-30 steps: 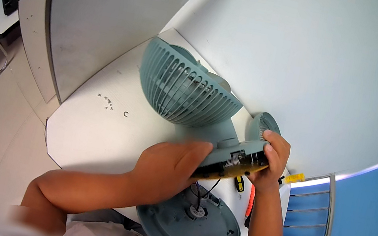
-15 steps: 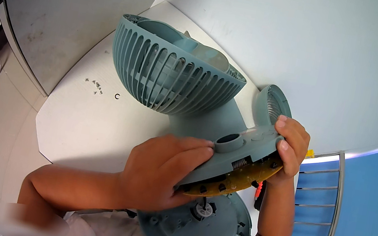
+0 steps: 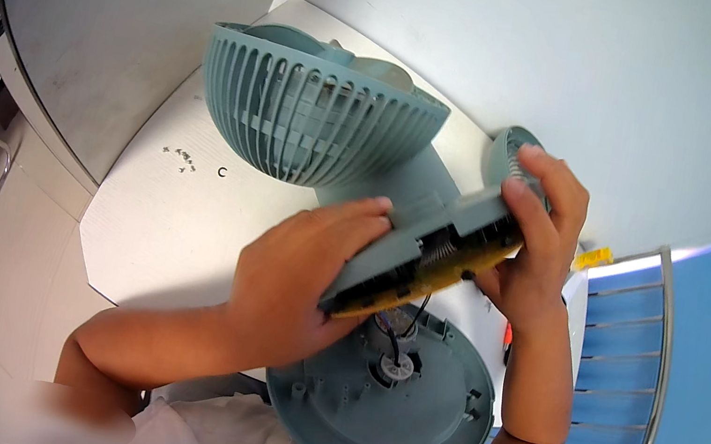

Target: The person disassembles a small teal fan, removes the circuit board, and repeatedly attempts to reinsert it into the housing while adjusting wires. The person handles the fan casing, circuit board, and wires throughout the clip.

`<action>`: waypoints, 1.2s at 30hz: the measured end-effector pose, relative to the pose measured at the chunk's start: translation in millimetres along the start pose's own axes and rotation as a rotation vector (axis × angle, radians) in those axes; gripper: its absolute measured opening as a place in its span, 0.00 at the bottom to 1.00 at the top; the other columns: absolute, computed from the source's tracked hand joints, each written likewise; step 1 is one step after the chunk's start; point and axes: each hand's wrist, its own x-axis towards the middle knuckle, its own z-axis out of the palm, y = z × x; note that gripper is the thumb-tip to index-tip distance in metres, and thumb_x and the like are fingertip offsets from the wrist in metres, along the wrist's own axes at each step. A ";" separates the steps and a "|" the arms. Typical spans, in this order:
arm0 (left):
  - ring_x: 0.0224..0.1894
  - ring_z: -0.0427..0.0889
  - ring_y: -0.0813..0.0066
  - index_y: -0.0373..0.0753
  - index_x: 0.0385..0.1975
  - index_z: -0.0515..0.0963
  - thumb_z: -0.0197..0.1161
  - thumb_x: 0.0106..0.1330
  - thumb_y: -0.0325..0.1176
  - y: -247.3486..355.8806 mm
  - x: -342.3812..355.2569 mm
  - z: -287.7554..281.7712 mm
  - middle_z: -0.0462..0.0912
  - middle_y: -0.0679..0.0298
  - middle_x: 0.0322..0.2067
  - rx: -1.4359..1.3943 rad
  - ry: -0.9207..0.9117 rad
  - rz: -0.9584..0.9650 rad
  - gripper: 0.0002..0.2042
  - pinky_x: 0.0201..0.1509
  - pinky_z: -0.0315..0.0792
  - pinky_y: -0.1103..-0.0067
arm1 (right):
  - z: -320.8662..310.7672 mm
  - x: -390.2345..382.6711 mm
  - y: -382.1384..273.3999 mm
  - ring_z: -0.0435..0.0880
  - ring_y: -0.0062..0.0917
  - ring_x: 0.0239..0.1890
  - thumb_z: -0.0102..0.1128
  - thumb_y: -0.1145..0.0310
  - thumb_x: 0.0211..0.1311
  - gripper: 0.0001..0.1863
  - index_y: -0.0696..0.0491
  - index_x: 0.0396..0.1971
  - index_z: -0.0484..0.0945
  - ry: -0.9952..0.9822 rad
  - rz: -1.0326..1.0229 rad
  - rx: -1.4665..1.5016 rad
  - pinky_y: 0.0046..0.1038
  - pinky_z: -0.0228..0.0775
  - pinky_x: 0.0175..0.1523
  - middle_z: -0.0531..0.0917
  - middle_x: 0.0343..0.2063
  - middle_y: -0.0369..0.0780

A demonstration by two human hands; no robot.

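My left hand [image 3: 298, 278] and my right hand [image 3: 539, 231] are closed on opposite ends of a grey-green base housing [image 3: 404, 240], tilted, with a yellowish circuit board [image 3: 461, 269] along its underside. Beyond my hands, the fan's slatted half-round cage [image 3: 315, 125] with blades inside stands on a grey-green body [image 3: 382, 179]. A smaller curved shell [image 3: 507, 144] stands behind my right hand. Below the housing lies a round base plate [image 3: 372, 425] with wires [image 3: 408, 331] rising from its middle. The hidden fingertips under the housing cannot be seen.
The white worktop [image 3: 143, 242] holds several small screws [image 3: 181, 161] and a black C-clip [image 3: 222, 172]. Grey and white partitions surround it. A yellow-handled tool [image 3: 594, 258] and a red item [image 3: 508, 335] are at the right, near a metal railing [image 3: 645, 387].
The housing has been raised and tilted, with both hands moving upward; its top opening has turned from view. More of the base plate and its wires shows.
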 end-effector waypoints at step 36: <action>0.42 0.81 0.55 0.31 0.49 0.70 0.72 0.48 0.27 1.7 -1.3 -3.8 0.79 0.48 0.43 0.017 0.008 0.043 0.27 0.46 0.74 0.72 | -18.4 -87.0 6.5 0.81 0.36 0.33 0.57 0.71 0.52 0.04 0.52 0.29 0.78 -0.952 0.224 0.307 0.35 0.73 0.36 0.79 0.27 0.40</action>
